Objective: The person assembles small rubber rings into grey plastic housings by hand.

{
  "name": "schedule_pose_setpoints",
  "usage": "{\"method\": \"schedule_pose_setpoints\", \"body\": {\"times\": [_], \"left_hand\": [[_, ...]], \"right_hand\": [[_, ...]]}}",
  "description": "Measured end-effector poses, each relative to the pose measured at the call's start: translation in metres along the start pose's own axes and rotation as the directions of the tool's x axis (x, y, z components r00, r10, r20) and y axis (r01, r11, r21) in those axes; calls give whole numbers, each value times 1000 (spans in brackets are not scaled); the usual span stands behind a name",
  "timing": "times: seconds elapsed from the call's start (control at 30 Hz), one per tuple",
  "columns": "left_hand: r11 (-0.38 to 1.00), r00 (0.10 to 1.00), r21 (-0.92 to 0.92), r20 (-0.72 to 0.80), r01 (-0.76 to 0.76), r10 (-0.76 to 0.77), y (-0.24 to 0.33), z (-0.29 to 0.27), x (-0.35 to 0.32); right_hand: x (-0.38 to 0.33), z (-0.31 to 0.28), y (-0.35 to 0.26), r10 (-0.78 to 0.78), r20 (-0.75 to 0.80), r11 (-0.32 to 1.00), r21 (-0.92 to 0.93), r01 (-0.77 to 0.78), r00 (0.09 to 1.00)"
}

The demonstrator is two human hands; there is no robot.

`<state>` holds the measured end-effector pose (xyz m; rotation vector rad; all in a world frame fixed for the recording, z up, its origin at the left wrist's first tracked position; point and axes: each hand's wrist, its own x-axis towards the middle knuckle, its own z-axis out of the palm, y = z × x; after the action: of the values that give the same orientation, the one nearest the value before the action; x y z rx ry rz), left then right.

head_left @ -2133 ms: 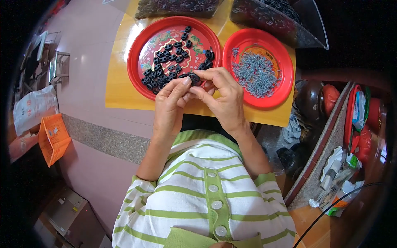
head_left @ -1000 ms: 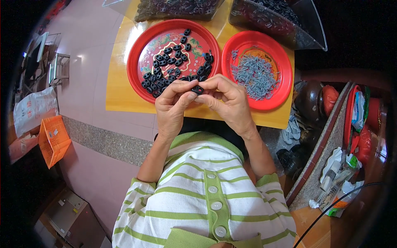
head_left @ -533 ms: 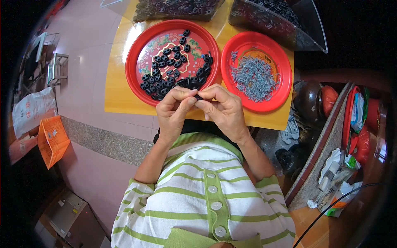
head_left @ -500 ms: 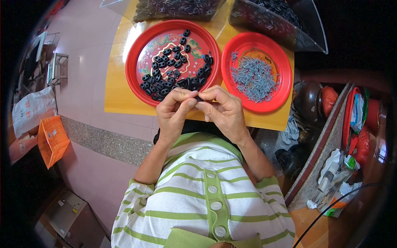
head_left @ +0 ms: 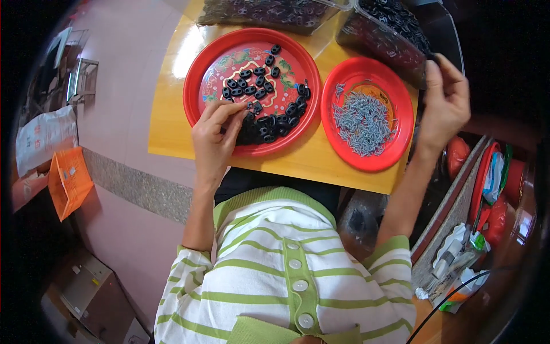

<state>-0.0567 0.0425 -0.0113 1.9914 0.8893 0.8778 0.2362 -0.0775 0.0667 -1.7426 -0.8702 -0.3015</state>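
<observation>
My left hand [head_left: 215, 127] is over the near left part of a round red tray [head_left: 193, 66], thumb and fingers pinched together beside small black two-hole pieces [head_left: 269, 127]. Whatever it holds is too small to make out. More of these oval black pieces are spread over the tray's patterned floor and heaped along its near side. Up at the right, my right hand [head_left: 444, 106] is at the near corner of a clear plastic bin [head_left: 395, 49] full of dark pieces. Its thumb and forefinger close toward each other at the wall; what is between them cannot be made out.
A smaller red plate [head_left: 328, 106] holds a pile of thin grey pins [head_left: 364, 123]. Another clear bin [head_left: 269, 14] of dark pieces stands at the far edge of the yellow table [head_left: 166, 123]. An orange bag [head_left: 71, 180] is at the left; bagged goods [head_left: 452, 252] lie at the right.
My hands were together at the tray's near edge and have parted. The right has moved far right and up to the bin; the left has moved left and up over the tray.
</observation>
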Motion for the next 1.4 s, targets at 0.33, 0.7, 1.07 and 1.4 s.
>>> {"method": "schedule_pose_setpoints", "body": {"times": [0.33,0.7,1.07,1.4], "left_hand": [[984,992,177,124,-8,-14,-6,19,15],[973,986,227,167,-33,-6,-6,27,21],[945,978,-282,167,168,-124,12,28,13],[544,807,-604,507,583,-302,30,29,-25]], "right_hand": [[23,-18,23,-104,-26,948,-306,91,994],[-52,-5,29,153,233,983,-137,-123,960],[-56,2,67,162,338,958,-279,-66,927],[-41,17,86,55,458,901,-406,154,887]]}}
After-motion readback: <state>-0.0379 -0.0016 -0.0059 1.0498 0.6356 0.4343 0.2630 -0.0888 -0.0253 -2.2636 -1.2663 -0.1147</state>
